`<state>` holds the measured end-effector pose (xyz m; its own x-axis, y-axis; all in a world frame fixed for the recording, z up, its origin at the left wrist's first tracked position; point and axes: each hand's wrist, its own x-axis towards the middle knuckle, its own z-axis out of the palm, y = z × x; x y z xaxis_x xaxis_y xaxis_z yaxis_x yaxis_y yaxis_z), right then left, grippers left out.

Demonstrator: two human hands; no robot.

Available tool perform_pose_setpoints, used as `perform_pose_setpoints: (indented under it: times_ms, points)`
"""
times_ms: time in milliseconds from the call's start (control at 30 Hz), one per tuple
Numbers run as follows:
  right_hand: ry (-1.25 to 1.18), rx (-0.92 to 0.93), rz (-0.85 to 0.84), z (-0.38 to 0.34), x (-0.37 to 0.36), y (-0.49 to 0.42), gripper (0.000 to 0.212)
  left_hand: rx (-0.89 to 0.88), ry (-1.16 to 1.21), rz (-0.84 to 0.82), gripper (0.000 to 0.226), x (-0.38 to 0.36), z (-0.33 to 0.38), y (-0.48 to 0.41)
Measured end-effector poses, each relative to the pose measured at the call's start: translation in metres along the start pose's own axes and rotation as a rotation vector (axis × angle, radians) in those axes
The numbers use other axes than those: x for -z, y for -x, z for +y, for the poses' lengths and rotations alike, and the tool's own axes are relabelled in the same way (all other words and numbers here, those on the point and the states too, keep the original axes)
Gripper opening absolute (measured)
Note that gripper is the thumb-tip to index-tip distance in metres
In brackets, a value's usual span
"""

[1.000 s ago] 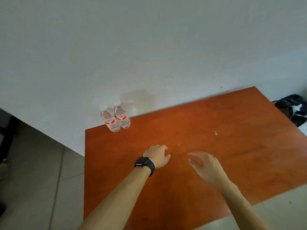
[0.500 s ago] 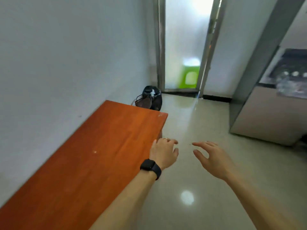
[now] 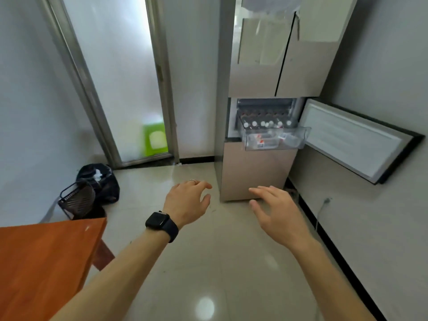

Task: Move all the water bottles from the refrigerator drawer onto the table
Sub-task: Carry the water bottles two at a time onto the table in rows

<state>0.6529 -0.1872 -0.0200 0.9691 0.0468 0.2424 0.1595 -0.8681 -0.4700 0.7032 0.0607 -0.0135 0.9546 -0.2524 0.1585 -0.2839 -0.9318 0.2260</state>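
Our left hand [image 3: 187, 200] and right hand [image 3: 275, 212] hang empty, fingers loosely spread, short of the refrigerator [image 3: 254, 174]. The water bottles [image 3: 262, 123] sit in its pulled-out drawer [image 3: 275, 145]. Its open door [image 3: 352, 137] juts right, and the counter [image 3: 46, 256] sits far left.

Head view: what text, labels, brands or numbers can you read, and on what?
Nothing is readable.
Labels on the water bottles in the drawer: red and white, too blurred to read.
The watch: screen dark, no digits.
The green object behind the frosted door: pale patch, blurred.
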Motion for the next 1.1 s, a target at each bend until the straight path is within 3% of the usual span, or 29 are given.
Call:
perform_pose_setpoints:
  times_ms: [300, 633, 733, 867, 1100]
  points:
    - [0.05, -0.075, 0.144, 0.073, 0.026, -0.132, 0.038, -0.158, -0.015, 0.016, 0.037, -0.014, 0.016, -0.184]
    - [0.087, -0.24, 0.085, 0.185, 0.029, -0.235, 0.043, -0.277, -0.029, -0.095, 0.037, -0.075, 0.063, -0.343]
    - [0.074, -0.234, 0.058, 0.227, 0.027, -0.278, 0.053, -0.279, -0.018, -0.115, 0.037, -0.099, 0.083, -0.392]
    - [0.067, -0.21, 0.023, 0.28, 0.034, -0.342, 0.043, -0.245, -0.013, -0.099, 0.036, -0.122, 0.111, -0.461]
    - [0.054, -0.169, -0.093, 0.353, 0.049, -0.444, 0.044, -0.125, 0.045, -0.151, 0.034, -0.158, 0.143, -0.556]
